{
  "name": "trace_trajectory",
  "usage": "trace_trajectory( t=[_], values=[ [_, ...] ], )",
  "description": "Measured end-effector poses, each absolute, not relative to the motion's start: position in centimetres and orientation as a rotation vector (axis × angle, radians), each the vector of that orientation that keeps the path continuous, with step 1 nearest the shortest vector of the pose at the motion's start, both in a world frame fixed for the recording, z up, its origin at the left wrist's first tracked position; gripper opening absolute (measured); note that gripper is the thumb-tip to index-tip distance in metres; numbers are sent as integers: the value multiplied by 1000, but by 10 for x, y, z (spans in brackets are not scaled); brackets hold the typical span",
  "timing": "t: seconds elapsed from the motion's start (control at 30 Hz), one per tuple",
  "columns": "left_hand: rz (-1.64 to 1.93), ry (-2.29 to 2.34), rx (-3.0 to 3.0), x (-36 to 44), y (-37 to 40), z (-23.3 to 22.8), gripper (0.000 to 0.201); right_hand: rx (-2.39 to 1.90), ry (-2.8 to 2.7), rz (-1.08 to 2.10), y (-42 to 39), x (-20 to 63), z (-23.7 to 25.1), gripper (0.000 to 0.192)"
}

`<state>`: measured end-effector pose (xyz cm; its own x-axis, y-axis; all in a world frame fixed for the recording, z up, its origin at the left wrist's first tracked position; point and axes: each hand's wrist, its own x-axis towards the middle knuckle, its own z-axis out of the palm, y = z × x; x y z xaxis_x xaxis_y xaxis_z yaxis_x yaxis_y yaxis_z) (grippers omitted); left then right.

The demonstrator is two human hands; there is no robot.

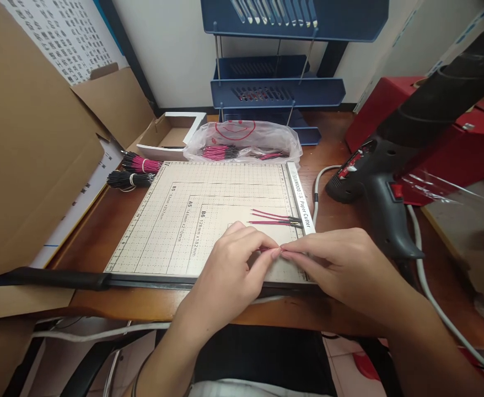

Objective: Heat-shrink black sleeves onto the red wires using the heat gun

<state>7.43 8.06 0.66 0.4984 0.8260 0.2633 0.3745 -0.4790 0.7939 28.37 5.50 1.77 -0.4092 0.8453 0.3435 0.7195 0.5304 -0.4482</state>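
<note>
While both hands meet over the near right corner of the paper cutter [209, 220], I see the left hand [229, 264] and right hand [341, 264] each with a narrow pinching grip on one pink wire [263, 249], fingertips almost touching. Three more cut wires [275, 219] lie just beyond them beside the cutter's ruler edge. Bundled wires [136, 171] rest at the far left corner, a glue gun [374, 171] stands right on the surface [333, 309].

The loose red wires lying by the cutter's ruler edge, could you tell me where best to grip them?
Probably pinch the loose red wires at their free left ends, coming from the left: they lie flat, pointing sideways, and their right ends sit against the ruler strip.
</note>
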Motion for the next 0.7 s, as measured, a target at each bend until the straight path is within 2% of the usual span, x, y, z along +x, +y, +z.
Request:
trace_trajectory(
  t=[0.2, 0.4, 0.7],
  values=[
    [872, 980, 2036, 74, 82, 6, 13, -1356, -2133, 310, 53, 277, 22, 6],
    [856, 974, 1994, 72, 82, 5, 13, -1346, -2054, 404, 49, 274, 22, 15],
    [862, 950, 2014, 72, 82, 6, 7, -1297, -2012, 462, 47, 275, 19, 12]
  ],
)
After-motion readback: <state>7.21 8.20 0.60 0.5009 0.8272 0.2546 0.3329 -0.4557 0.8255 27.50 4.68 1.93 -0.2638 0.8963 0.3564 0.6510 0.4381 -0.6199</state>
